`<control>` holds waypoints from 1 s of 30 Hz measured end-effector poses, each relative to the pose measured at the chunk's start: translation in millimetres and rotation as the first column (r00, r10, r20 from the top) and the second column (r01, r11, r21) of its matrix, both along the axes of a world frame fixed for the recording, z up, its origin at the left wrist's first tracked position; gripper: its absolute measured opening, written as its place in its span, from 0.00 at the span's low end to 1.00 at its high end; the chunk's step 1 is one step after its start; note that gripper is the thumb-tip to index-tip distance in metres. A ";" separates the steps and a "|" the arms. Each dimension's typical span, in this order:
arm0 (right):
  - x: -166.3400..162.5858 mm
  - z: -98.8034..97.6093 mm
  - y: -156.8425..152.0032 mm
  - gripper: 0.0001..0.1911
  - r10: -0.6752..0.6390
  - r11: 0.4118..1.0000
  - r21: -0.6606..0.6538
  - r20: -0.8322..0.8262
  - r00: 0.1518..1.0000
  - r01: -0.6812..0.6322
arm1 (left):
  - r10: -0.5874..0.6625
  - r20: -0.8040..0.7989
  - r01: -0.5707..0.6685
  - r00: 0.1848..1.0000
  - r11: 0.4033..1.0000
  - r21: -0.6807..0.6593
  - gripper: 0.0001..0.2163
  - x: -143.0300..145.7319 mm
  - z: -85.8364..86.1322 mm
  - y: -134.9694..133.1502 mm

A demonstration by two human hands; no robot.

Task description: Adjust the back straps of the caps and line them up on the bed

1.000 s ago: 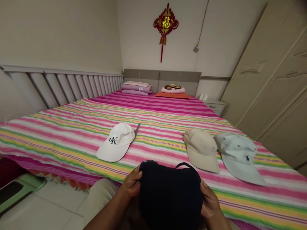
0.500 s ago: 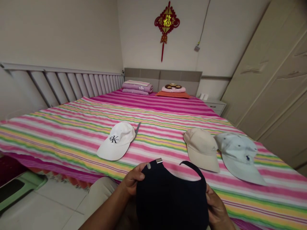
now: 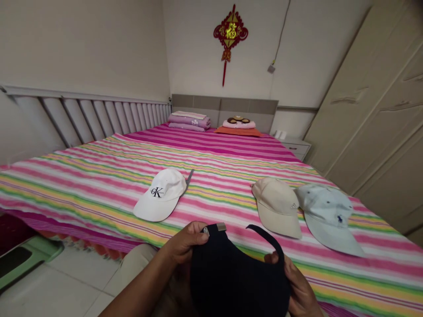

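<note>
A dark navy cap (image 3: 238,277) is held up close in front of me, its back opening turned upward. My left hand (image 3: 187,240) pinches its left edge, thumb beside a small metal eyelet and a silver buckle (image 3: 221,226). On the other side, my right hand (image 3: 297,281) grips the cap near the base of its loose strap (image 3: 264,235), fingertips showing through the gap. Strap and buckle are apart. Beyond lies a white cap (image 3: 161,193) with black letters. To the right, a beige cap (image 3: 277,207) sits against a pale blue cap (image 3: 330,218).
The caps rest on a bed with a striped sheet (image 3: 109,176). Folded purple bedding (image 3: 188,121) and a pink-and-orange stack (image 3: 238,127) lie by the headboard (image 3: 198,103). A white railing (image 3: 99,110) runs along the left; a green stool (image 3: 42,251) stands on the floor.
The navy cap has tilted and shifted slightly down. My left thumb has moved up next to the eyelet, and my right fingertips now show inside the strap opening. The other caps stay put.
</note>
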State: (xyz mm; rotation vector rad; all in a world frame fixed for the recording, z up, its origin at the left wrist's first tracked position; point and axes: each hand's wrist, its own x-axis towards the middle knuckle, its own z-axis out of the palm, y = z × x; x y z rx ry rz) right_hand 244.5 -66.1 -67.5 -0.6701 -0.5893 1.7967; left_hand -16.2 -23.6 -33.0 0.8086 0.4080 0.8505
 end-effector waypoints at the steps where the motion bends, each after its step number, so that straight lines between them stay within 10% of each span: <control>1: 0.2 -1.0 -0.7 0.11 0.024 0.999 0.028 0.002 1.000 -0.024 | 0.005 -0.015 -0.005 1.000 1.000 0.001 0.10 0.8 1.2 -0.3; 17: -8.2 13.6 -1.8 0.12 0.156 0.966 0.194 0.097 0.983 -0.173 | 0.214 -0.327 -0.178 0.921 0.975 0.135 0.07 6.2 28.8 -9.7; 30: -5.4 54.8 -1.1 0.11 -0.016 0.954 0.293 0.242 0.970 -0.057 | 0.241 -0.339 -0.217 0.909 0.970 0.108 0.10 16.0 30.4 -12.2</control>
